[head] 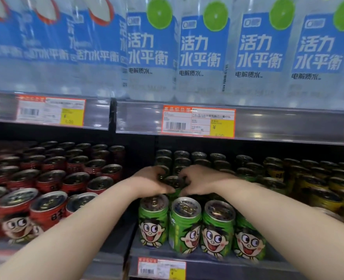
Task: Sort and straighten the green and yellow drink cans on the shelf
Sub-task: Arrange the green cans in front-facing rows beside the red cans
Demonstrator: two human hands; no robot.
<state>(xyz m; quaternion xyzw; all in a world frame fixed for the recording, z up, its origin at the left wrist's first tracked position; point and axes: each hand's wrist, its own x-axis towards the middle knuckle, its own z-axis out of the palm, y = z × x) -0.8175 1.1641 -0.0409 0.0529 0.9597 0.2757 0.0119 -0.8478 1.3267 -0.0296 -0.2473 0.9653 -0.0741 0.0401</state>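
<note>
Both your hands are on the same thing here. Your left hand [152,181] and right hand [200,179] are curled round one small green metal drink can [172,183], one from each side, with fingers wrapped at its rim. That can stands upright in the second row of the lower grey shelf [217,265], right behind the front-row green cartoon-face cans [217,229]. I count four of those up front, all upright with the faces pointing out. More green ones run back into the dark, too dim to count.

The yellow metal cans [328,193] sit just beside the green block on the right, partly hidden by your right forearm. Red cartoon-face cans [49,207] fill the bay on the left. Up top there are four clear plastic bottles with blue labels and a lime disc [150,49]. On the rail under them are three orange-framed price tags [198,121], the right one cut off at the edge.
</note>
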